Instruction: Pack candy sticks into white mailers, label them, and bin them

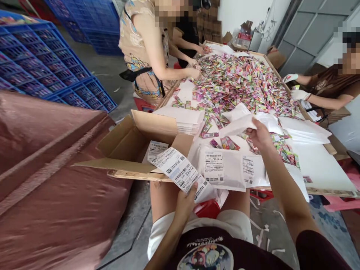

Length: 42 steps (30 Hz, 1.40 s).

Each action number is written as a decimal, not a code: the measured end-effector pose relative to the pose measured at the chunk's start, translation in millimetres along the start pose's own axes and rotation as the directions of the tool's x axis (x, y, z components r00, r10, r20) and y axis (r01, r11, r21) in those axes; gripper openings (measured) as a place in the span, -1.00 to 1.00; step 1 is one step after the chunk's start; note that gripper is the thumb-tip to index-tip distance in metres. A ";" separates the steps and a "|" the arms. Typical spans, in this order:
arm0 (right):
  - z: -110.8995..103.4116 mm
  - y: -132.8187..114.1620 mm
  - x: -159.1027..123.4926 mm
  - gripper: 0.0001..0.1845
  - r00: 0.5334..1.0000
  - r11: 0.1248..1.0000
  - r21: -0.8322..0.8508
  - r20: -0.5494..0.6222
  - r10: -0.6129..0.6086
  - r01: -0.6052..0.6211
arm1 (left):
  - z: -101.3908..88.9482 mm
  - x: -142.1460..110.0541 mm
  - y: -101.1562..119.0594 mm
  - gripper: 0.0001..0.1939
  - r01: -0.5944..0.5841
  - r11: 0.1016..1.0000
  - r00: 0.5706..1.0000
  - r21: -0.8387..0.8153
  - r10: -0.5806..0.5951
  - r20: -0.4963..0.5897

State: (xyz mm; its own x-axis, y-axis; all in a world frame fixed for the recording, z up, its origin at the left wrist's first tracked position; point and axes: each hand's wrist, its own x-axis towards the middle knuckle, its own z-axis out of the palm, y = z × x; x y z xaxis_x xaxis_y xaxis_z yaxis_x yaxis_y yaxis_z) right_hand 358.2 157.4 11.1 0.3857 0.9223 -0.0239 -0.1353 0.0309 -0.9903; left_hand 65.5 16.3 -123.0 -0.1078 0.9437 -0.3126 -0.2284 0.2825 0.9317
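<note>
My left hand (187, 200) is closed on a strip of printed shipping labels (176, 168), held low over my lap at the table's front edge. The strip's far end reaches over the open cardboard box (120, 144), where another labelled white packet (158, 147) shows. Above the table, my right hand (259, 134) grips the edge of a white mailer bag (239, 125), thumb on top. Labelled white mailers (222, 168) lie flat in front of me, between my hands. Small colourful packets (229, 143) are scattered just beyond them.
A large heap of small packets (239, 78) covers the table's middle. Stacks of white mailers lie at left (182, 116) and right (305, 129). Co-workers' hands reach in at left (194, 69) and, gloved, at right (299, 94). Blue crates (50, 56) and a brown-covered pile (56, 180) stand left.
</note>
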 end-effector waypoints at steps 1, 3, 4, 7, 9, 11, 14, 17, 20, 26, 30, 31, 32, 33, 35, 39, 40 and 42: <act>-5.6 -5.2 -21.8 -0.61 0.995 0.990 0.122 -0.065 -0.070 0.077 | 0.2 1.3 -0.9 -0.47 -0.003 1.000 1.000 -0.003 0.003 -0.006; -12.2 -2.4 -74.0 -0.57 0.972 0.966 0.201 -0.203 -0.121 0.162 | 0.8 5.0 -3.1 -0.47 -0.008 1.000 1.000 -0.007 0.008 -0.011; -12.0 6.2 -101.2 -0.55 0.963 0.964 0.210 -0.250 -0.106 0.160 | 1.4 7.3 -3.9 -0.48 -0.013 1.000 1.000 -0.007 0.013 -0.010; 1.0 50.8 -167.3 -0.56 0.940 0.969 0.243 -0.317 0.124 -0.046 | 3.0 13.6 -2.7 -0.49 -0.046 0.999 0.999 0.007 0.046 0.010; 12.1 80.4 -190.2 -0.55 0.901 0.939 0.295 -0.335 0.275 -0.177 | 2.2 15.0 2.7 -0.50 -0.071 0.997 0.997 0.031 0.070 0.024; 16.1 97.9 -199.4 -0.53 0.895 0.915 0.310 -0.280 0.346 -0.257 | -2.0 12.6 11.4 -0.53 -0.086 0.994 0.996 0.073 0.085 0.020; 5.0 100.2 -205.5 -0.46 0.911 0.897 0.199 -0.038 0.411 -0.396 | -12.8 0.5 27.6 -0.57 -0.098 0.985 0.994 0.142 0.104 -0.031; -7.9 88.4 -214.9 -0.31 0.820 0.878 -0.056 0.334 0.466 -0.476 | -20.0 -20.5 45.1 -0.59 -0.113 0.975 0.988 0.190 0.131 -0.082; 1.6 69.8 -220.1 -0.45 0.803 0.944 -0.237 0.501 0.323 -0.231 | -16.2 -43.2 63.6 -0.68 -0.154 0.969 0.986 0.195 0.163 -0.032; 54.9 12.7 -193.3 -0.36 0.776 0.979 -0.071 0.621 -0.105 0.189 | -12.6 -67.1 82.4 -0.73 -0.180 0.971 0.979 0.157 0.161 0.123; 61.2 -0.1 -187.6 -0.83 0.599 0.895 -0.090 0.771 -0.215 0.436 | -27.9 -69.9 76.7 -0.50 -0.071 0.989 0.986 0.130 0.051 0.157; 60.3 3.4 -189.6 -0.83 0.576 0.842 -0.097 0.770 -0.274 0.530 | -29.9 -70.2 76.5 -0.44 -0.014 0.998 0.989 0.056 0.005 0.150; 59.5 9.0 -192.6 -0.81 0.545 0.783 -0.094 0.768 -0.336 0.615 | -30.0 -70.4 77.6 -0.39 0.055 0.998 0.987 -0.044 -0.048 0.152; 59.0 15.7 -196.0 -0.79 0.504 0.725 -0.079 0.769 -0.392 0.684 | -28.2 -70.4 80.1 -0.35 0.124 0.981 0.982 -0.149 -0.099 0.162; 59.6 28.6 -203.5 -0.79 0.422 0.643 -0.039 0.785 -0.453 0.765 | -19.2 -69.1 87.6 -0.32 0.232 0.924 0.966 -0.303 -0.182 0.185; 57.9 29.3 -213.6 -0.78 0.435 0.582 -0.114 0.780 -0.450 0.805 | 2.5 -61.6 97.9 -0.35 0.266 0.904 0.963 -0.335 -0.231 0.141; 53.7 21.8 -213.4 -0.79 0.473 0.592 -0.151 0.765 -0.437 0.792 | 5.4 -58.5 98.0 -0.36 0.252 0.905 0.967 -0.342 -0.228 0.110; 37.9 -0.2 -206.8 -0.80 0.576 0.661 -0.179 0.681 -0.452 0.729 | 6.8 -51.4 96.8 -0.36 0.186 0.910 0.980 -0.371 -0.197 0.009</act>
State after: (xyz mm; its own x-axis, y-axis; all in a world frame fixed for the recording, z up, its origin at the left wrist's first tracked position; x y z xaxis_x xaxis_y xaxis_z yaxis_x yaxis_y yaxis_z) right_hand 243.9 -18.7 21.4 -0.3376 0.7798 0.5271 0.3548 0.6241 -0.6961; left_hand 55.5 -3.7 -15.5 -0.0520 0.8709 -0.4887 -0.5873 0.3691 0.7203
